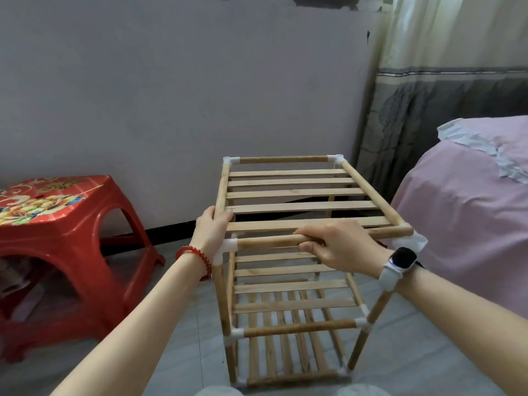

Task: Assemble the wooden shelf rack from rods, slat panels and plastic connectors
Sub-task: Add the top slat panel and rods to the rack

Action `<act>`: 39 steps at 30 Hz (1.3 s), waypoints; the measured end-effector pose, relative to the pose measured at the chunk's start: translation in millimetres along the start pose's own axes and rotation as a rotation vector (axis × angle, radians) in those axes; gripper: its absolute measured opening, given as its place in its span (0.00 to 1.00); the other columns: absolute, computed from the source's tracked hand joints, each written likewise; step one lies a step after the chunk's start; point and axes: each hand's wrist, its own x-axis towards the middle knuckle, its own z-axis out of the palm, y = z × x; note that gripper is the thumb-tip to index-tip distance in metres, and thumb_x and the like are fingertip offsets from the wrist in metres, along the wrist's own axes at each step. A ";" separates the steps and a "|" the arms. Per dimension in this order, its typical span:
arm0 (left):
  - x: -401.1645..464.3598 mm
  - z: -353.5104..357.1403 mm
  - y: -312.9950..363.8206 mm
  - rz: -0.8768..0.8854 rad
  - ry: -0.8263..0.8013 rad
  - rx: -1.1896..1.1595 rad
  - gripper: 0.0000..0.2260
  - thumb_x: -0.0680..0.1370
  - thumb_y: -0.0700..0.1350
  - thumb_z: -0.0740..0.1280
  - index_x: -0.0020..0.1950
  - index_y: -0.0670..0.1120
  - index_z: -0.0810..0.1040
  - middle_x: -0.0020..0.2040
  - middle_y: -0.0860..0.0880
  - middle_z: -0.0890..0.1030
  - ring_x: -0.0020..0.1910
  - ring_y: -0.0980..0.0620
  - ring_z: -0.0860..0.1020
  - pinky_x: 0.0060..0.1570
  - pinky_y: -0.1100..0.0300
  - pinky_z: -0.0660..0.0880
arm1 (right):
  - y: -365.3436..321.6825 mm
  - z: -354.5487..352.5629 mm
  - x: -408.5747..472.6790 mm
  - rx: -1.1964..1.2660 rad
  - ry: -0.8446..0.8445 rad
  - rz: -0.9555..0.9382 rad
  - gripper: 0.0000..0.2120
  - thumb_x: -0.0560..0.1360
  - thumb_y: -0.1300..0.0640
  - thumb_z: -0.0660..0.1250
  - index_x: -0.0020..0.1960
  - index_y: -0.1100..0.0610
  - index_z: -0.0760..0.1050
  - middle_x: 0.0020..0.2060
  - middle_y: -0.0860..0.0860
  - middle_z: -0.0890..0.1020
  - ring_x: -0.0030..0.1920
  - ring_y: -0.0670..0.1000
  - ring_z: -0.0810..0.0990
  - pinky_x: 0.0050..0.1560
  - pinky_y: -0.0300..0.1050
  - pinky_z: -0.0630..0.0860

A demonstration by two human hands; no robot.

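Standing upright on grey floor between bed [468, 201] and red stool [65, 224]: three-tier wooden shelf rack [291, 252], wall behind. Right hand [343, 250] curled round front top rod [268, 241], watch [400, 264] on wrist. Left hand [213, 227] grips left side rod [221, 190] near white corner connector [227, 247], red bead bracelet [197, 255] on wrist.

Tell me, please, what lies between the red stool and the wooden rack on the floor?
In the head view, only bare grey floor shows between the red stool and the rack; the person's left forearm crosses above that gap.
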 end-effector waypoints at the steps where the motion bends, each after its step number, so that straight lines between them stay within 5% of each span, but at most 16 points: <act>1: 0.9 2.3 -1.2 0.061 0.040 0.135 0.11 0.80 0.48 0.59 0.60 0.46 0.70 0.61 0.45 0.70 0.49 0.54 0.72 0.49 0.61 0.70 | 2.9 0.5 -4.9 0.020 0.033 -0.013 0.15 0.78 0.45 0.58 0.59 0.48 0.77 0.42 0.44 0.80 0.39 0.43 0.74 0.40 0.37 0.70; 4: -7.3 19.2 -1.7 0.372 0.300 0.597 0.17 0.79 0.47 0.60 0.66 0.44 0.71 0.67 0.44 0.68 0.66 0.45 0.67 0.67 0.48 0.61 | 24.3 -7.2 -26.0 0.155 0.201 0.050 0.20 0.77 0.47 0.55 0.62 0.53 0.76 0.44 0.47 0.80 0.44 0.45 0.75 0.47 0.40 0.70; 7: -28.8 52.5 12.2 0.715 0.282 0.693 0.17 0.75 0.51 0.59 0.58 0.45 0.78 0.57 0.46 0.79 0.59 0.44 0.75 0.65 0.44 0.62 | 62.9 -25.3 -46.0 0.190 0.506 0.384 0.15 0.78 0.56 0.58 0.60 0.60 0.77 0.49 0.56 0.81 0.51 0.57 0.78 0.52 0.53 0.74; 10: -55.1 104.9 25.6 0.791 0.002 0.784 0.21 0.76 0.56 0.53 0.60 0.48 0.77 0.54 0.49 0.80 0.56 0.47 0.76 0.63 0.49 0.62 | 91.8 -42.0 -56.8 0.476 0.374 0.867 0.16 0.80 0.59 0.56 0.58 0.70 0.73 0.54 0.65 0.78 0.56 0.63 0.75 0.60 0.56 0.70; 12: -63.9 133.4 26.7 0.817 -0.062 0.833 0.22 0.77 0.58 0.49 0.57 0.52 0.78 0.51 0.52 0.81 0.53 0.50 0.78 0.62 0.49 0.62 | 97.9 -41.0 -62.5 0.811 0.253 0.994 0.19 0.81 0.55 0.56 0.52 0.71 0.74 0.46 0.61 0.77 0.46 0.58 0.77 0.53 0.56 0.74; 15: -57.7 150.9 17.2 0.986 0.071 0.844 0.16 0.77 0.57 0.54 0.45 0.52 0.79 0.38 0.54 0.81 0.38 0.52 0.79 0.52 0.53 0.65 | 94.5 -38.2 -71.7 1.003 0.220 1.018 0.15 0.80 0.55 0.59 0.56 0.65 0.76 0.43 0.56 0.75 0.40 0.49 0.73 0.39 0.42 0.72; 19: -46.4 128.8 3.9 1.150 0.151 0.794 0.13 0.78 0.51 0.57 0.44 0.49 0.80 0.36 0.53 0.81 0.35 0.51 0.79 0.51 0.54 0.64 | 79.9 -38.9 -72.9 1.091 0.177 0.960 0.16 0.79 0.58 0.60 0.66 0.59 0.70 0.52 0.56 0.78 0.48 0.51 0.77 0.41 0.42 0.77; 23: -29.3 76.7 -10.1 1.180 0.082 0.790 0.17 0.81 0.53 0.51 0.46 0.49 0.78 0.40 0.52 0.81 0.39 0.49 0.79 0.51 0.53 0.64 | 54.1 -27.9 -68.2 1.345 -0.036 0.871 0.09 0.78 0.58 0.63 0.55 0.62 0.74 0.43 0.57 0.82 0.43 0.54 0.83 0.41 0.44 0.82; 26: -19.6 41.8 -17.5 1.095 -0.018 0.776 0.16 0.80 0.52 0.52 0.46 0.48 0.78 0.43 0.52 0.81 0.43 0.49 0.78 0.51 0.55 0.64 | 36.7 -26.6 -55.6 1.221 -0.146 0.829 0.11 0.78 0.52 0.63 0.52 0.59 0.75 0.40 0.56 0.83 0.42 0.55 0.83 0.45 0.47 0.81; 31: -47.3 48.6 -8.2 1.039 -0.053 0.718 0.19 0.77 0.58 0.53 0.45 0.49 0.79 0.41 0.53 0.80 0.43 0.53 0.77 0.51 0.54 0.69 | 24.0 -19.4 -27.0 1.222 -0.011 0.954 0.21 0.79 0.45 0.58 0.46 0.63 0.77 0.38 0.58 0.83 0.39 0.54 0.82 0.43 0.45 0.80; 34: -71.5 78.6 9.3 0.992 -0.109 0.900 0.25 0.73 0.68 0.51 0.43 0.50 0.75 0.40 0.54 0.77 0.42 0.54 0.74 0.51 0.55 0.67 | 17.9 -19.1 -17.1 1.108 -0.010 1.000 0.22 0.79 0.44 0.57 0.41 0.61 0.75 0.31 0.56 0.82 0.33 0.52 0.81 0.36 0.40 0.78; 37: -81.8 102.2 20.9 0.884 -0.087 1.075 0.18 0.75 0.64 0.55 0.42 0.50 0.70 0.40 0.53 0.74 0.43 0.53 0.73 0.53 0.56 0.66 | 17.9 -20.6 -14.5 1.000 -0.097 1.027 0.22 0.80 0.44 0.56 0.39 0.60 0.75 0.29 0.54 0.81 0.32 0.51 0.81 0.38 0.40 0.77; 39: -82.4 108.1 23.8 0.878 -0.069 1.059 0.14 0.76 0.60 0.57 0.41 0.50 0.68 0.38 0.53 0.72 0.41 0.52 0.72 0.52 0.57 0.66 | 16.6 -20.7 -12.1 0.967 -0.103 1.047 0.20 0.81 0.46 0.54 0.40 0.59 0.73 0.30 0.53 0.79 0.31 0.49 0.79 0.30 0.37 0.75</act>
